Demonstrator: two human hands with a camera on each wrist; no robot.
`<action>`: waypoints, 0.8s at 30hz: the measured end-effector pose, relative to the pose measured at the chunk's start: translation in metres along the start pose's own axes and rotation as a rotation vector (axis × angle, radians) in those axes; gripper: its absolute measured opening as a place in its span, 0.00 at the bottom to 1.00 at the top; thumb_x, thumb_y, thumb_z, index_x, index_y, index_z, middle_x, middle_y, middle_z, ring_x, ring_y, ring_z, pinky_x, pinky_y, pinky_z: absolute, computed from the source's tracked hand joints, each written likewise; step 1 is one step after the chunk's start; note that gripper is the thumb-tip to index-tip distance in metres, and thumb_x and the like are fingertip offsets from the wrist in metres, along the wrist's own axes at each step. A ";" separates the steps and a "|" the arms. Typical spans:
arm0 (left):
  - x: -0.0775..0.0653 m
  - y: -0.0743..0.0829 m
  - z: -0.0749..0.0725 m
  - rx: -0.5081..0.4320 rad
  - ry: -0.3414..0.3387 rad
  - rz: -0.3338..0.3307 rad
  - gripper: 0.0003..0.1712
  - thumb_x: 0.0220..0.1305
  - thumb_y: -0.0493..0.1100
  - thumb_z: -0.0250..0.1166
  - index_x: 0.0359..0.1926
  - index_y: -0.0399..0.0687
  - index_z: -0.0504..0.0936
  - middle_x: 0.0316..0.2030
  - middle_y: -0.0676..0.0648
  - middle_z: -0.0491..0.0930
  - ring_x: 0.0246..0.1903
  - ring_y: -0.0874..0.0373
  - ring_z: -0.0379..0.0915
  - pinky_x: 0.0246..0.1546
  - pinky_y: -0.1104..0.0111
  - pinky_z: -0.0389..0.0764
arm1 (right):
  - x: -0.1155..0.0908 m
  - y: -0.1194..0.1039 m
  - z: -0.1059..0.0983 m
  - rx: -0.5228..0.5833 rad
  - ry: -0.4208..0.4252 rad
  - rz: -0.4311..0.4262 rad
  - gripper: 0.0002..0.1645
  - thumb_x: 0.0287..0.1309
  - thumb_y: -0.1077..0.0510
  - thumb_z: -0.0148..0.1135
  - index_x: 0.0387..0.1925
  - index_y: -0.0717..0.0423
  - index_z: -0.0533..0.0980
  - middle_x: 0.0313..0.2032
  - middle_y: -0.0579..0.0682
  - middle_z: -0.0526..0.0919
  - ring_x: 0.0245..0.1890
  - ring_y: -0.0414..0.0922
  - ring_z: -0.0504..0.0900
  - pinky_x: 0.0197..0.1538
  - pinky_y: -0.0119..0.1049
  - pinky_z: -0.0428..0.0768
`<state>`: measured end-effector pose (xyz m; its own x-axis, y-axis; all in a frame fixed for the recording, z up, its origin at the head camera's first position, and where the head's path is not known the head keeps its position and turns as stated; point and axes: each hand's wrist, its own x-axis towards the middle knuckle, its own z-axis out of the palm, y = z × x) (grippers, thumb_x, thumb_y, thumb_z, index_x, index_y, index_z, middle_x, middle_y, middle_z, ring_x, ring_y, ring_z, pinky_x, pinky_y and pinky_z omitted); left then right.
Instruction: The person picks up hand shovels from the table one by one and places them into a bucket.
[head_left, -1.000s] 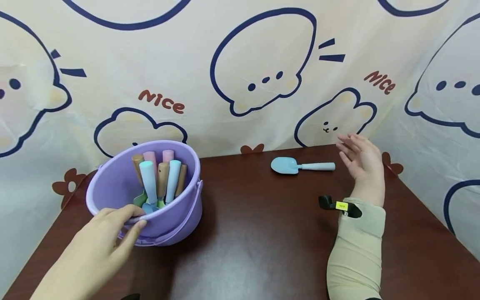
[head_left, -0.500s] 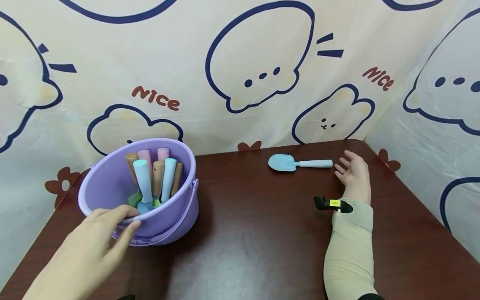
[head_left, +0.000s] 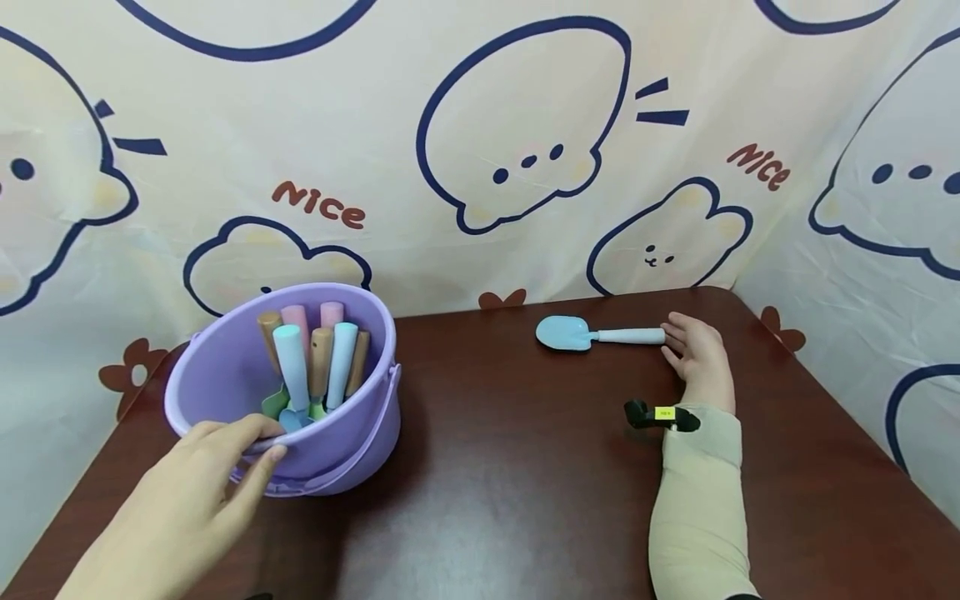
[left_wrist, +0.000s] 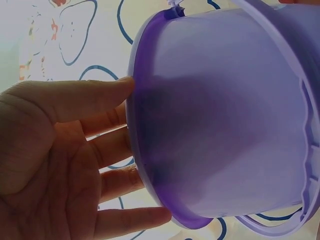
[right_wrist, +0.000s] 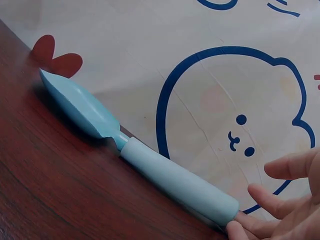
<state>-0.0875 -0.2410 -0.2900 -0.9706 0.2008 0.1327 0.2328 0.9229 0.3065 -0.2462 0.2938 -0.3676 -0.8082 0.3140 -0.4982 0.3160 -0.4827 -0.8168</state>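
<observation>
My left hand point(head_left: 191, 479) holds the near rim of a purple bucket point(head_left: 378, 433), thumb outside and fingers over the edge. The left wrist view has the thumb point(left_wrist: 95, 95) at the rim and the bucket wall point(left_wrist: 235, 110) filling the right. Several tool handles stand up inside: light blue point(head_left: 292, 362), brown point(head_left: 320, 362) and pink point(head_left: 332, 313); their lower ends are mostly hidden. A light blue trowel point(head_left: 630, 336) lies on the table, blade to the left. At its handle end is my right hand point(head_left: 701, 358), fingers loosely extended; in the right wrist view the fingertips reach the handle's end point(right_wrist: 220, 202).
The dark brown table point(head_left: 510, 467) runs back to a patterned cloth wall point(head_left: 480, 267), close behind the trowel. Another cloth side point(head_left: 855, 333) borders it on the right. The bucket's handle point(head_left: 371, 454) hangs down its side.
My right hand has come down and slightly left to the end of the trowel's handle. My left hand keeps its hold on the bucket rim; the view shifts slightly.
</observation>
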 end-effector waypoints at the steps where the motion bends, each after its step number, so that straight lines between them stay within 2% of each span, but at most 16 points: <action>1: 0.000 0.000 0.001 0.000 0.001 0.005 0.09 0.67 0.46 0.65 0.44 0.50 0.82 0.37 0.46 0.80 0.40 0.49 0.75 0.34 0.49 0.81 | 0.000 0.001 -0.001 -0.009 0.002 0.003 0.34 0.74 0.50 0.47 0.77 0.41 0.53 0.77 0.41 0.54 0.77 0.39 0.53 0.78 0.36 0.52; 6: 0.000 0.000 0.003 0.007 0.006 0.027 0.09 0.67 0.46 0.66 0.44 0.48 0.82 0.35 0.49 0.81 0.39 0.49 0.75 0.34 0.49 0.81 | 0.002 0.003 -0.002 -0.075 0.009 -0.022 0.34 0.74 0.50 0.48 0.77 0.43 0.55 0.77 0.43 0.55 0.77 0.41 0.54 0.78 0.38 0.52; 13: 0.001 0.002 0.001 0.005 0.020 0.021 0.08 0.67 0.46 0.65 0.44 0.50 0.82 0.37 0.47 0.81 0.42 0.46 0.75 0.35 0.47 0.80 | 0.009 0.007 0.004 -0.481 0.035 -0.157 0.33 0.74 0.56 0.47 0.76 0.55 0.55 0.78 0.52 0.51 0.77 0.50 0.53 0.77 0.45 0.56; 18: 0.000 0.003 0.001 0.004 0.020 0.008 0.08 0.66 0.46 0.66 0.44 0.51 0.82 0.38 0.46 0.81 0.42 0.46 0.75 0.35 0.46 0.80 | 0.012 0.009 0.002 -0.588 0.062 -0.165 0.32 0.72 0.65 0.47 0.75 0.55 0.58 0.77 0.55 0.51 0.74 0.52 0.58 0.74 0.44 0.62; 21: 0.000 0.004 0.000 0.005 0.009 0.000 0.09 0.66 0.46 0.65 0.45 0.50 0.82 0.38 0.46 0.81 0.42 0.46 0.75 0.36 0.46 0.80 | 0.013 0.010 -0.001 -0.658 0.073 -0.153 0.33 0.70 0.68 0.47 0.74 0.54 0.60 0.77 0.54 0.53 0.65 0.49 0.65 0.63 0.37 0.72; 24: 0.000 0.004 0.000 0.006 0.007 -0.001 0.09 0.66 0.46 0.65 0.45 0.50 0.82 0.38 0.45 0.81 0.42 0.45 0.76 0.37 0.44 0.80 | 0.015 0.010 -0.002 -0.724 0.078 -0.163 0.32 0.68 0.69 0.49 0.73 0.55 0.63 0.74 0.55 0.58 0.46 0.43 0.69 0.44 0.31 0.73</action>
<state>-0.0869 -0.2373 -0.2888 -0.9704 0.1974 0.1389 0.2313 0.9251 0.3012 -0.2538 0.2949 -0.3837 -0.8439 0.4053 -0.3515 0.4649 0.2256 -0.8561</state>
